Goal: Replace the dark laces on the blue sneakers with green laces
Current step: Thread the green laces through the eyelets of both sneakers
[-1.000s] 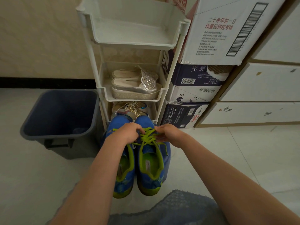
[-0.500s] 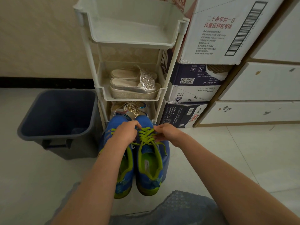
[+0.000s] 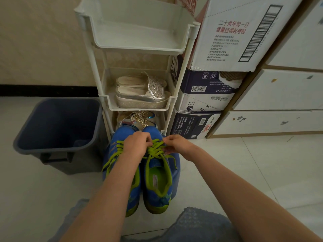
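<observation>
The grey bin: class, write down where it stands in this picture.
In the head view, the grey bin stands on the floor at the left, beside the white shoe rack and just left of the blue sneakers.

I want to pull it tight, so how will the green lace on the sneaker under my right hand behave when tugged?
Probably floppy: the green lace droops in a loose loop over the side of the sneaker. Likely light, as the left hand and right hand seem to pinch it with fingertips alone.
</observation>
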Demonstrator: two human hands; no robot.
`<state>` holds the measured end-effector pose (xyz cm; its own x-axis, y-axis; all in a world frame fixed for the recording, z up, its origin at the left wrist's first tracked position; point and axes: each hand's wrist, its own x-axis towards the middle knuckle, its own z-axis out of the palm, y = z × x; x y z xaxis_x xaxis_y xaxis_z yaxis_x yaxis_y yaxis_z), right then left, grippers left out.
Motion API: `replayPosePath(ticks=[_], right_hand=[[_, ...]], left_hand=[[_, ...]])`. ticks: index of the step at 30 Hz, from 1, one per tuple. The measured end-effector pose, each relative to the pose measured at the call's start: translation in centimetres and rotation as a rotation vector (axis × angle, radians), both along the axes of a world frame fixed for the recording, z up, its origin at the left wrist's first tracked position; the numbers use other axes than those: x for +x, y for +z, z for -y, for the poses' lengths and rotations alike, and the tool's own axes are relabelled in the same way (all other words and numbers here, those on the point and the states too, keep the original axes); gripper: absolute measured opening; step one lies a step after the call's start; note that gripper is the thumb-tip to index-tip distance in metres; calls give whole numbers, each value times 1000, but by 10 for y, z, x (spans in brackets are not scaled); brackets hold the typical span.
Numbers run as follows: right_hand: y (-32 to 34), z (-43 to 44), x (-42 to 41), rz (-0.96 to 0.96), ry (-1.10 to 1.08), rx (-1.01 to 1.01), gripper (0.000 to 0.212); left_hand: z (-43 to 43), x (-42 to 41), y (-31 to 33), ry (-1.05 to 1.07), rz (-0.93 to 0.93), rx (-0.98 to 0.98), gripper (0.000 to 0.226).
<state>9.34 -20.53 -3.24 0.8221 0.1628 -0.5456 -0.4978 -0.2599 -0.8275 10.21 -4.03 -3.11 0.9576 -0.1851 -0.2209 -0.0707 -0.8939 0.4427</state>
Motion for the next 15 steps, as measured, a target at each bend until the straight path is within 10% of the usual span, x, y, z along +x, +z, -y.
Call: replayPosePath(ticks=[15], right_hand=[[3, -2, 0, 61, -47, -69, 33]], left_hand=[[-9, 9, -13, 280, -205, -225, 16]])
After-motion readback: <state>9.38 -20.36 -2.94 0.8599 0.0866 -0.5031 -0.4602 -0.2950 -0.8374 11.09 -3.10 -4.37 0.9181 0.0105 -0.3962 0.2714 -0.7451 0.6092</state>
